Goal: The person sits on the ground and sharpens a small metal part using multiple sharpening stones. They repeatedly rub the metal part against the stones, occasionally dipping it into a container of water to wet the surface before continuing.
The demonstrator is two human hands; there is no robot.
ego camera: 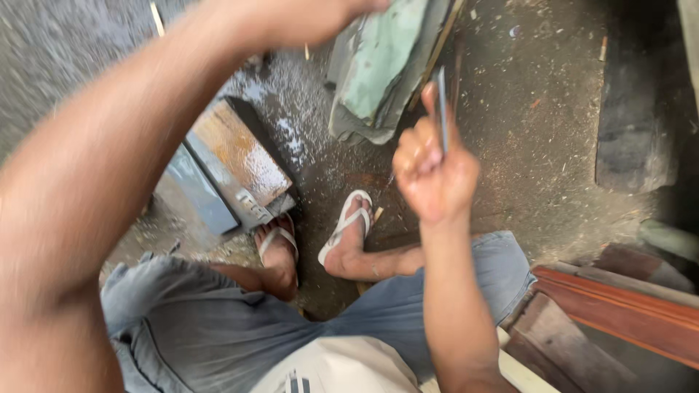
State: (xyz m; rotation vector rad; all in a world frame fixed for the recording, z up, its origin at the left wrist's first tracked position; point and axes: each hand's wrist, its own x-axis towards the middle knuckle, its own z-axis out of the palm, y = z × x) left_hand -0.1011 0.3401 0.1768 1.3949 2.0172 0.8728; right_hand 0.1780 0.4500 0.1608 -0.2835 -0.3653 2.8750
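While right hand (435, 171) fingers pinch a thin metal blade (442, 109), left hand (306, 18) blurs.

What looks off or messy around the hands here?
Pale shavings or dust lie scattered over the wet ground by the rusty metal block. The block is corroded on top and sits tilted. The right hand pinches a thin metal strip upright; the left hand grips a greenish slab.

A dusty dirt floor (553, 124) fills the frame, sprinkled with pale shavings toward the upper middle. A wet, rust-brown slab (237, 156) lies at centre left. Reddish wooden planks (626, 309) sit lower right; a dark block (633, 124) lies upper right.
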